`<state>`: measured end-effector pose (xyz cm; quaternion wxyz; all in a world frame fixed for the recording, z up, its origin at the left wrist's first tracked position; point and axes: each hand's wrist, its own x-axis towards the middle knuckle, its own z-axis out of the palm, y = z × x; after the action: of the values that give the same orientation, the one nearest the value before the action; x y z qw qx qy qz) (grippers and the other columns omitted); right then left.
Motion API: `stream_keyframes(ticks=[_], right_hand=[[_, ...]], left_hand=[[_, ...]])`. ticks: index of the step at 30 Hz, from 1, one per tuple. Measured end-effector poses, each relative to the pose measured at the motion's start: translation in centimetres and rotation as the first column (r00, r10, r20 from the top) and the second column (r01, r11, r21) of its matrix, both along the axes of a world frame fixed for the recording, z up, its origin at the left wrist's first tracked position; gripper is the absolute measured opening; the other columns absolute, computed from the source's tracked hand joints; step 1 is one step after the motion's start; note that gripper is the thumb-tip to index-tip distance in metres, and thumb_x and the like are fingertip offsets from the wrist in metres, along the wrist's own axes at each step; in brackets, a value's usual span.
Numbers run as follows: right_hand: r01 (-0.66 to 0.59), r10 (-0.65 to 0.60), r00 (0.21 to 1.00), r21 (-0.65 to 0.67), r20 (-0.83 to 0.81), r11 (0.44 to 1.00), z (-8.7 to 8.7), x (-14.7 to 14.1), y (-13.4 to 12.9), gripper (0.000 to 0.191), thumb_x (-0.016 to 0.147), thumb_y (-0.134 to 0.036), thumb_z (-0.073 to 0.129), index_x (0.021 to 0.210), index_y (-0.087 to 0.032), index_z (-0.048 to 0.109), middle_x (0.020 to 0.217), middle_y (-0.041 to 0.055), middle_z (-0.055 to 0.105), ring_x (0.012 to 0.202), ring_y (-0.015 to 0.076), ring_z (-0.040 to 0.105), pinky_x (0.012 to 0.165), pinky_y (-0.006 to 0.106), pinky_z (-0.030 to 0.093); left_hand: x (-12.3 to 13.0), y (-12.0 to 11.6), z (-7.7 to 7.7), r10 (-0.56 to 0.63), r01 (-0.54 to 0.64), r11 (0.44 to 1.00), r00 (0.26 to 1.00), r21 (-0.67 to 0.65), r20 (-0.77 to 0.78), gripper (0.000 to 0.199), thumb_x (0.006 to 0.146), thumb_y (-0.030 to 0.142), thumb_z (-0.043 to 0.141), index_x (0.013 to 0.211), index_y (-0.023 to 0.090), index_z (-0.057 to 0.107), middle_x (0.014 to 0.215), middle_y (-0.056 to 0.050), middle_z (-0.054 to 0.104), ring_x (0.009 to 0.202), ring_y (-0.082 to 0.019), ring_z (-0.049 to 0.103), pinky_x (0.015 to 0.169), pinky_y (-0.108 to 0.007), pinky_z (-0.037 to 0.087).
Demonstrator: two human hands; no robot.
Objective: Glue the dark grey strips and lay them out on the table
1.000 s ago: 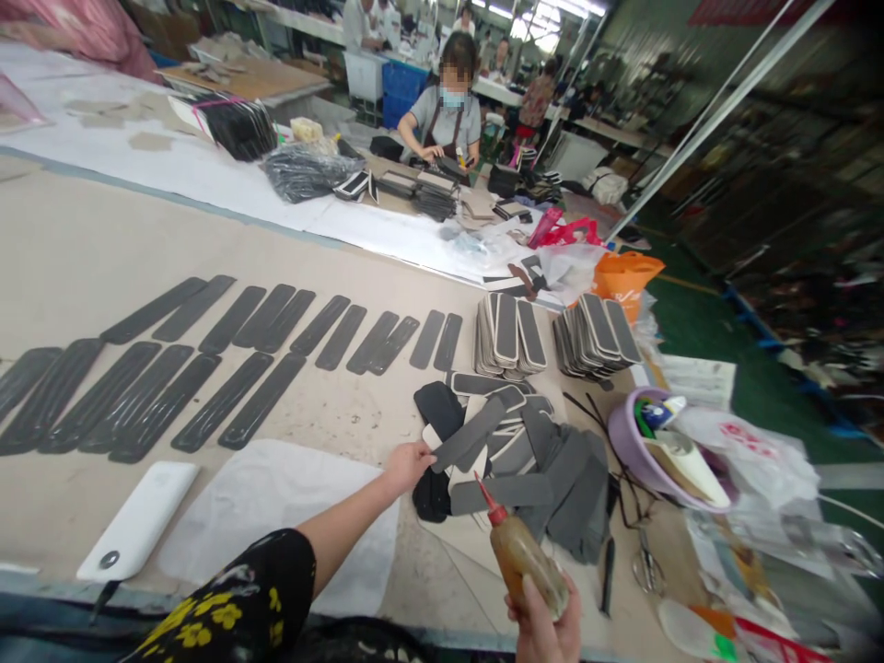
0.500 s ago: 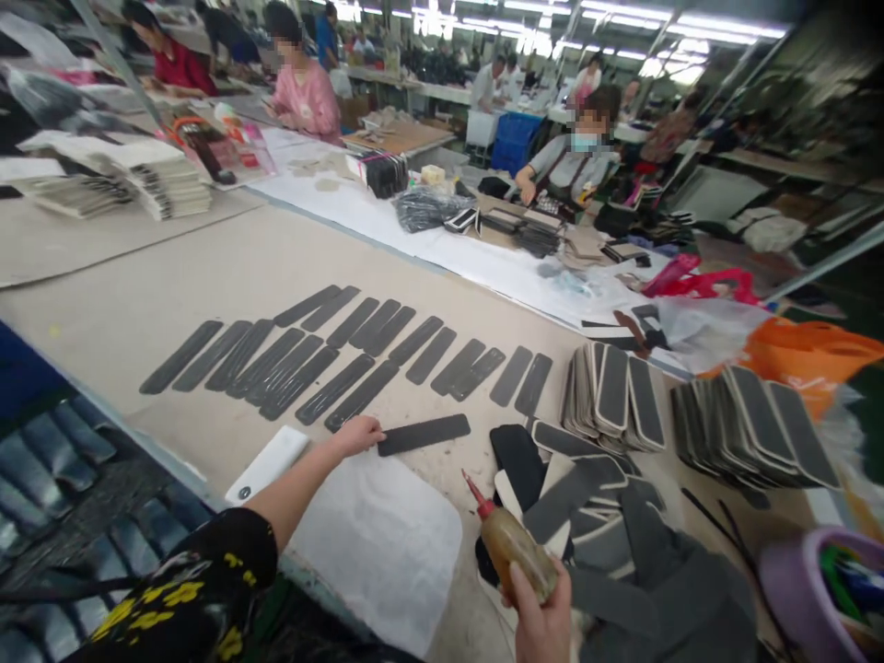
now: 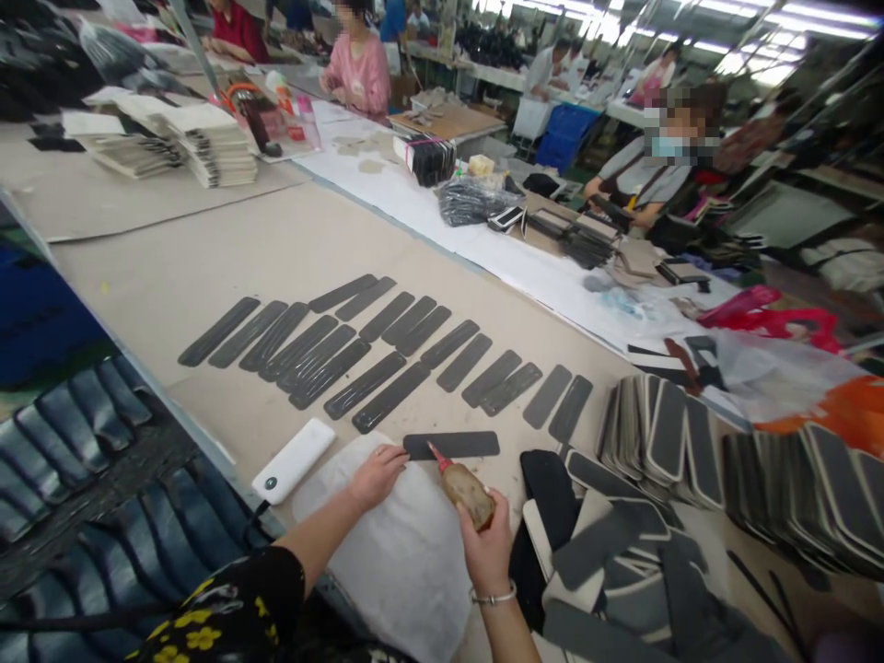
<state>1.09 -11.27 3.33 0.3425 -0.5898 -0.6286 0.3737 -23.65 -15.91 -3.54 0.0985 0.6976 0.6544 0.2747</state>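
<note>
A flat dark grey strip with rounded corners (image 3: 462,445) lies on the table at its near side. My left hand (image 3: 377,476) has its closed fingers on the strip's left end. In my right hand (image 3: 487,543) is a squeeze bottle of brownish glue (image 3: 467,497), tilted so its red nozzle tip is over the strip near that end; whether it touches I cannot tell. Beyond my hands, several dark strips with shiny wet streaks (image 3: 390,396) lie in uneven rows. A translucent white sheet (image 3: 407,562) spreads below my left hand.
A white power bank (image 3: 296,460) lies left of the sheet. Loose grey and cream pieces (image 3: 622,552) heap at the right, with stacked cream-edged panels (image 3: 663,428) behind them. Dark curved pieces (image 3: 89,396) sit below the table's left edge. A masked co-worker (image 3: 649,175) is across the table.
The glue bottle has moved left, its nozzle now over the strip. The strip lies more level, with my left hand still at its end. The camera view has shifted right.
</note>
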Motion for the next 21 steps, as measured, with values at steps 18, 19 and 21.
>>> stream_keyframes(ticks=[18, 19, 21], right_hand=[[-0.120, 0.082, 0.976, 0.188, 0.199, 0.975, -1.8, 0.5, 2.9, 0.040, 0.079, -0.040, 0.060, 0.112, -0.019, 0.050, 0.103, 0.0105, 0.059, 0.097, 0.0237, 0.057, 0.083, 0.040, 0.048], [-0.091, 0.054, 0.978, 0.180, 0.200, 0.979, -2.0, 1.4, 3.3, 0.042, 0.079, -0.042, 0.060, 0.112, -0.018, 0.050, 0.104, 0.0113, 0.058, 0.098, 0.0243, 0.056, 0.084, 0.040, 0.048], [-0.029, -0.006, 0.980, 0.170, 0.201, 0.985, -2.2, 3.0, 4.0, 0.047, 0.078, -0.046, 0.060, 0.113, -0.017, 0.049, 0.106, 0.0124, 0.058, 0.099, 0.0255, 0.056, 0.085, 0.042, 0.047]], left_hand=[[-0.2, 0.4, -0.6, -0.003, 0.003, 1.000, 1.000, -0.027, 0.008, 0.033, 0.093, 0.017, 0.038, 0.109, 0.020, 0.066, 0.106, -0.011, 0.062, 0.096, -0.021, 0.054, 0.090, -0.040, 0.049], [-0.2, 0.4, -0.8, 0.002, -0.001, 1.000, 1.000, -0.026, 0.007, 0.033, 0.093, 0.017, 0.037, 0.109, 0.020, 0.066, 0.106, -0.011, 0.062, 0.096, -0.021, 0.054, 0.090, -0.040, 0.048], [-0.2, 0.4, -1.0, 0.008, -0.008, 1.000, 1.000, -0.019, 0.004, 0.033, 0.093, 0.017, 0.037, 0.109, 0.020, 0.066, 0.105, -0.010, 0.062, 0.097, -0.021, 0.054, 0.090, -0.040, 0.048]])
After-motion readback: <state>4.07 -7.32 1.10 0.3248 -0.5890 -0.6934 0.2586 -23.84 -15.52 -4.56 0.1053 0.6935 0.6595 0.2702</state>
